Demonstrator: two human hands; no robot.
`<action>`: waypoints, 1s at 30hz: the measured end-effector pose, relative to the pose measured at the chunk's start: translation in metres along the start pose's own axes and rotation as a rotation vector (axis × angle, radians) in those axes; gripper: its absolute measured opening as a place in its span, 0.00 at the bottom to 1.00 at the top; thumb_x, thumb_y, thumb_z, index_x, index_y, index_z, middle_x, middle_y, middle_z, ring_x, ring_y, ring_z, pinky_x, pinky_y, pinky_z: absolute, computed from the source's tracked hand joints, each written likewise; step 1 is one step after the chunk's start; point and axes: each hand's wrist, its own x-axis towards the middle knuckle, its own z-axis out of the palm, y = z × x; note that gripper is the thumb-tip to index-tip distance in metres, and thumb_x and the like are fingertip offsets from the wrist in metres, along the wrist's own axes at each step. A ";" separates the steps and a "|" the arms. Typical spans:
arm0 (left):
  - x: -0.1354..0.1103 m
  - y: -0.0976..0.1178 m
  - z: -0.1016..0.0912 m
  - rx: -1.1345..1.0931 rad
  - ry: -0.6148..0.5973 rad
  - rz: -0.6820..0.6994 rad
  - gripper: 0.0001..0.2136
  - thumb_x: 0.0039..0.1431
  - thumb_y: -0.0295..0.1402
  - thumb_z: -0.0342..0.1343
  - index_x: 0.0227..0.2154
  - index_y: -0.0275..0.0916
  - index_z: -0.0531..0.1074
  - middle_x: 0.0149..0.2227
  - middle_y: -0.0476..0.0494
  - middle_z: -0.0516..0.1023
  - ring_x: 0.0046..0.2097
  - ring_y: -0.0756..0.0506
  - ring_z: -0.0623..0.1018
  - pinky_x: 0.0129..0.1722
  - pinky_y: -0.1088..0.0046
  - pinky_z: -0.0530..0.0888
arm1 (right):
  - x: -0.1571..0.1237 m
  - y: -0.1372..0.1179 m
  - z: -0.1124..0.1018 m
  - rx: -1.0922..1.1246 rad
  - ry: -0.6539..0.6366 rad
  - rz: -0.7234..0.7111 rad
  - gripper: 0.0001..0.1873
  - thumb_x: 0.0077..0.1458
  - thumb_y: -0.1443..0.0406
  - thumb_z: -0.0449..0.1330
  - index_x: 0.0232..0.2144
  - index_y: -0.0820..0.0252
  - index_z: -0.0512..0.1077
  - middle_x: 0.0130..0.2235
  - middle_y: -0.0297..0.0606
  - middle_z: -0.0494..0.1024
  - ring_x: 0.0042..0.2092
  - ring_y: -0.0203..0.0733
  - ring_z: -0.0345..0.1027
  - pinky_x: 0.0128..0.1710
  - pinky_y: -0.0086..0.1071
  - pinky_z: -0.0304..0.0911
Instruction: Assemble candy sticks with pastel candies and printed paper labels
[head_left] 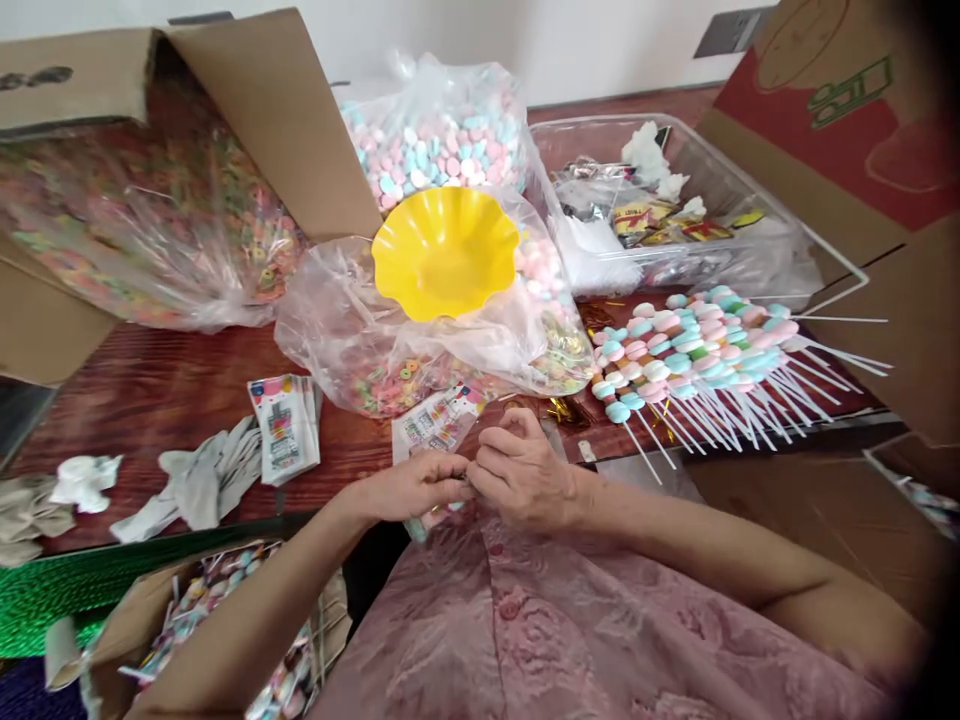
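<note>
Nearer the person than the yellow scalloped bowl point(442, 250), the left hand point(420, 485) and right hand point(525, 475) meet, their fingers drawn narrow against one another. What they pinch is too covered to tell; pastel candies point(418, 530) peek out beneath the left hand. Between bowl and hands lie printed packets point(431, 425), probably kept there for short reach. The bowl rests on slack plastic bags of candy (perhaps simply parked there, since the desk point(187, 370) is crowded). To its right, candy skewers point(697, 350) are heaped with their white sticks point(750, 410) pointing one way, likely for easy picking up. Well below the bowl to the left, the left forearm covers part of a candy-filled cardboard box point(112, 650), which the bottom edge cuts off.
</note>
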 end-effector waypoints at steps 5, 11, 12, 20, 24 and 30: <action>-0.009 0.004 0.021 0.872 0.523 -0.025 0.12 0.63 0.31 0.43 0.31 0.36 0.71 0.33 0.38 0.74 0.37 0.42 0.73 0.41 0.63 0.70 | 0.006 -0.016 0.017 0.152 -0.173 0.459 0.09 0.58 0.69 0.54 0.27 0.61 0.71 0.30 0.38 0.76 0.37 0.41 0.61 0.37 0.39 0.46; -0.019 -0.009 0.012 0.102 0.404 -0.136 0.13 0.62 0.39 0.43 0.27 0.37 0.66 0.24 0.49 0.67 0.25 0.51 0.65 0.26 0.75 0.65 | 0.008 -0.019 0.012 -0.011 0.005 0.234 0.11 0.63 0.67 0.54 0.45 0.55 0.73 0.45 0.39 0.78 0.52 0.48 0.61 0.49 0.48 0.44; -0.021 -0.010 0.010 -0.052 0.294 -0.176 0.14 0.61 0.41 0.45 0.27 0.37 0.66 0.23 0.50 0.65 0.23 0.52 0.63 0.23 0.76 0.63 | 0.005 -0.019 0.012 0.013 0.009 0.160 0.10 0.63 0.67 0.53 0.41 0.56 0.74 0.40 0.37 0.78 0.49 0.45 0.62 0.50 0.47 0.44; -0.021 -0.006 0.032 0.739 0.423 0.037 0.15 0.65 0.33 0.42 0.32 0.36 0.73 0.31 0.42 0.73 0.34 0.46 0.71 0.35 0.71 0.67 | -0.016 -0.029 0.023 0.191 -0.160 0.425 0.11 0.59 0.67 0.54 0.25 0.61 0.71 0.27 0.36 0.76 0.33 0.38 0.61 0.35 0.37 0.44; -0.015 -0.010 0.036 0.878 0.540 0.158 0.15 0.65 0.30 0.42 0.27 0.36 0.71 0.27 0.44 0.71 0.31 0.48 0.68 0.33 0.72 0.65 | -0.025 -0.023 0.008 0.112 -0.049 0.566 0.12 0.63 0.63 0.56 0.29 0.59 0.75 0.30 0.36 0.78 0.36 0.39 0.65 0.37 0.36 0.48; 0.000 -0.019 0.028 0.042 0.774 0.078 0.15 0.61 0.39 0.50 0.25 0.35 0.72 0.22 0.51 0.66 0.25 0.53 0.66 0.27 0.76 0.63 | -0.058 0.002 0.001 -0.350 -0.109 0.714 0.14 0.63 0.62 0.56 0.28 0.61 0.75 0.29 0.40 0.74 0.31 0.39 0.63 0.29 0.34 0.46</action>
